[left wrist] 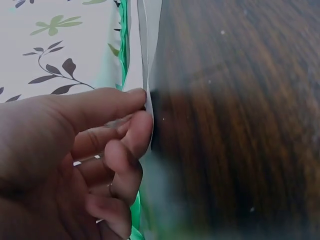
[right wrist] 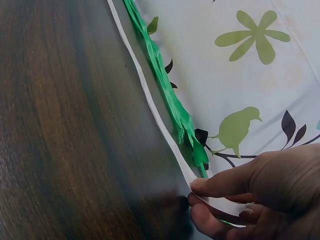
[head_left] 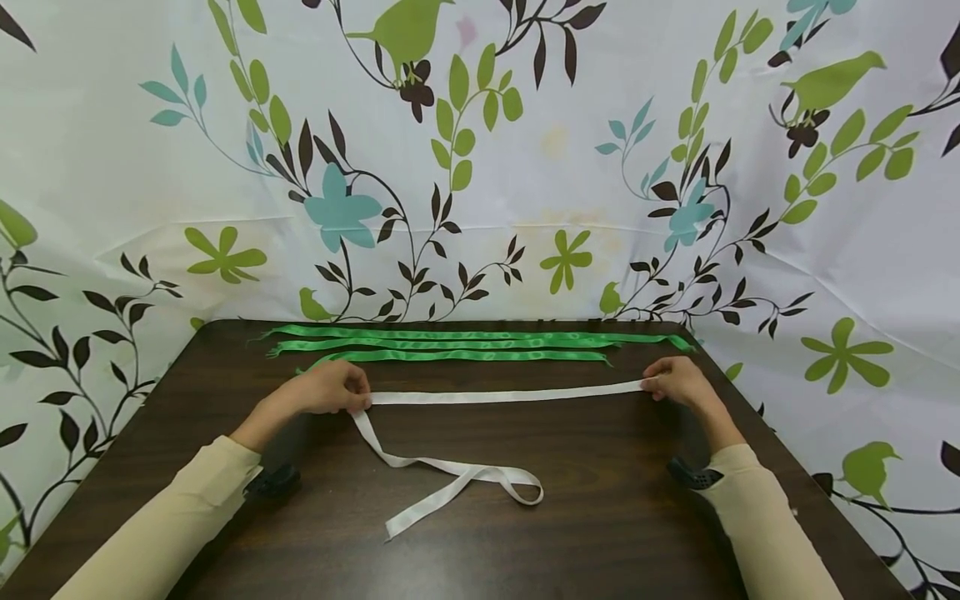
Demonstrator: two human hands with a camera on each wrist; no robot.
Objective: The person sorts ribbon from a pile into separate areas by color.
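Note:
A white ribbon (head_left: 510,397) is stretched nearly straight between both hands, just in front of the green ribbons. My left hand (head_left: 330,387) pinches it between thumb and fingertip, seen close up in the left wrist view. From that pinch the rest of the white ribbon trails toward the table's front and loops back on itself, its cut end lying near the middle. The right hand (head_left: 675,382) pinches the other end between thumb and fingers; in the right wrist view a frayed tip sticks out past the thumb. Several green ribbons (head_left: 465,356) lie side by side behind the white one.
The dark wooden table (head_left: 600,533) runs back to a white cloth (head_left: 510,167) printed with birds, leaves and flowers. A dark band with a device sits at the left wrist (head_left: 273,482), and another at the right wrist (head_left: 693,475).

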